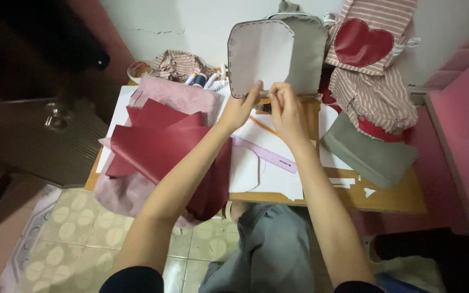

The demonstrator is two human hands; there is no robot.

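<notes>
While both hands hold it up, the grey panel (260, 57) stands upright over the far side of the table (392, 198). It is a flat piece with round top corners and a stitched edge. The left hand (240, 108) pinches its bottom edge with thumb and fingers closed on it. The right hand (284, 106) is closed too, pinching the same edge just beside the left one; I cannot tell if it also holds something tiny.

Right behind the panel is a grey bag (308, 51). Under the hands lie white paper (270, 179), a purple ruler (270, 154) and an orange pencil (263, 126). Red fabric (158, 149) sits on pink cloth (180, 97) to the left. Striped bags with a red heart (362, 43) pile up on the right.

I think the panel could bend or slip, because it is held only by its bottom edge. The red fabric hangs over the table edge and might slide to the floor if an arm bumps it.
</notes>
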